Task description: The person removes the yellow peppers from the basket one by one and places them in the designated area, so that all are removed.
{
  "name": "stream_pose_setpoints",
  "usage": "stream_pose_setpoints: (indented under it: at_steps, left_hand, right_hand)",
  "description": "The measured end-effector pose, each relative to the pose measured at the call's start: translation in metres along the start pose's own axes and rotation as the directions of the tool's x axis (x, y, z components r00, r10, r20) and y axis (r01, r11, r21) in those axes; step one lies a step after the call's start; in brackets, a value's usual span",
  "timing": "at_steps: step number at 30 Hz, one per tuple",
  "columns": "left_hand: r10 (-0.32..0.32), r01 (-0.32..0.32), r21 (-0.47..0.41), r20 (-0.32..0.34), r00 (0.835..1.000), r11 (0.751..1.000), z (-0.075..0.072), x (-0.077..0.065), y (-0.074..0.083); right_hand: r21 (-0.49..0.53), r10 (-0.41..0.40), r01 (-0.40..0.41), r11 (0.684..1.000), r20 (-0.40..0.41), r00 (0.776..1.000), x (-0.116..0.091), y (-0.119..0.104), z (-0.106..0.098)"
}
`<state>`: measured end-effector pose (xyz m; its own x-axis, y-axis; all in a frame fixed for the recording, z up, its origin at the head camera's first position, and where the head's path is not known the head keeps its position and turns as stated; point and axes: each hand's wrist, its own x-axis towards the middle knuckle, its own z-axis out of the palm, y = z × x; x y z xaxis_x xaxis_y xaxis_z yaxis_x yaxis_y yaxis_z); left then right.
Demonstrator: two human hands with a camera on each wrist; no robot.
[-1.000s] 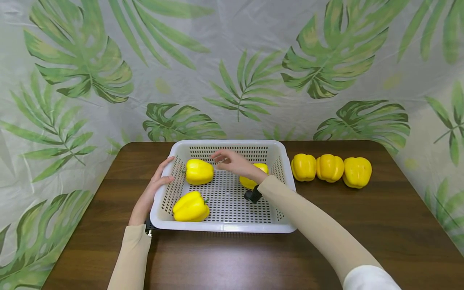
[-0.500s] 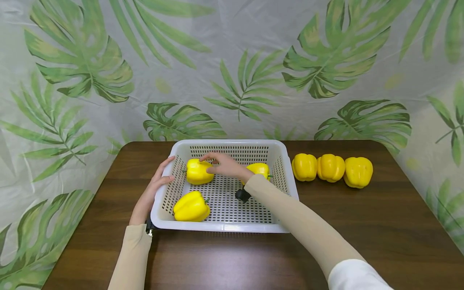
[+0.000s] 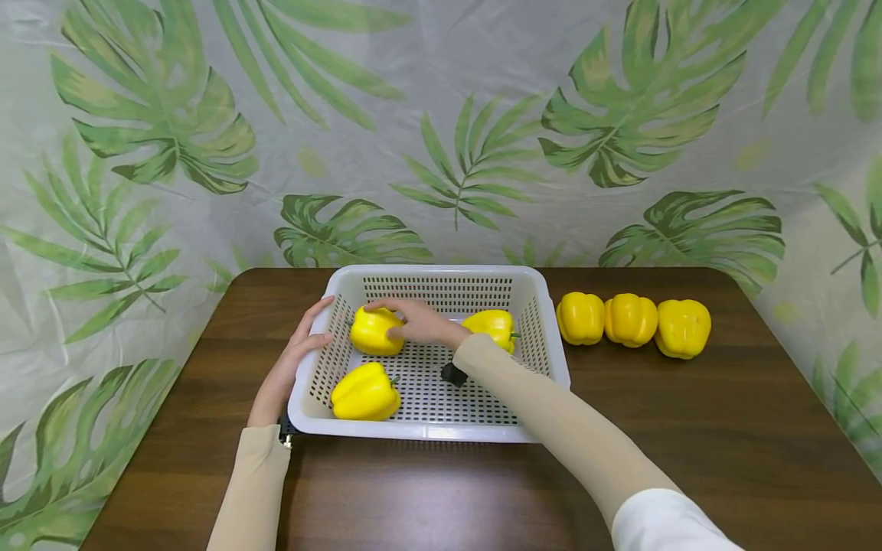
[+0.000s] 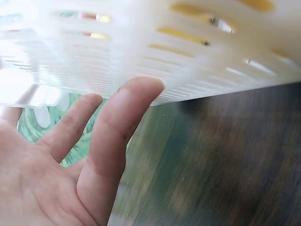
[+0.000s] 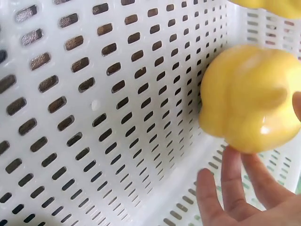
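In the head view, my right hand (image 3: 420, 321) reaches into the white plastic basket (image 3: 427, 432) and grips a yellow bell pepper (image 3: 372, 334) near its back left corner. The right wrist view shows fingertips under this bell pepper (image 5: 249, 99) and part of the thumb at its side. My left hand (image 3: 292, 352) lies along the basket's left side, fingers extended. Seen from the left wrist, its thumb (image 4: 115, 122) touches the slotted wall from outside. A second bell pepper (image 3: 365, 392) lies at the front left inside, and a third (image 3: 491, 327), partly behind my right arm, at the right.
Three more yellow bell peppers stand in a row right of the basket, the middle one (image 3: 630, 320) touching or nearly touching its neighbours. The brown wooden table (image 3: 723, 428) backs onto a leaf-patterned cloth (image 3: 496, 46). A black wrist camera (image 3: 453, 374) hangs under my right wrist.
My right hand has moved left and down from the basket's middle onto the back left bell pepper and taken hold of it. That pepper has tilted slightly. The left hand stays in place.
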<state>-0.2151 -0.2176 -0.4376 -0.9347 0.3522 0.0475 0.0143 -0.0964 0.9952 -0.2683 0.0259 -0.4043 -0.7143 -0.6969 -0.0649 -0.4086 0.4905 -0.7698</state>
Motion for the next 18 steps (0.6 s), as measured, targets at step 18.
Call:
stream_pose_setpoints:
  at_steps: [18]
  left_hand:
    - [-0.008,0.008,-0.022,0.003,1.0,1.0,-0.0001,0.0008,-0.0004]
  right_hand:
    - [0.119,0.102,-0.111,0.987,0.079,0.992,0.0009,-0.0044,0.0067]
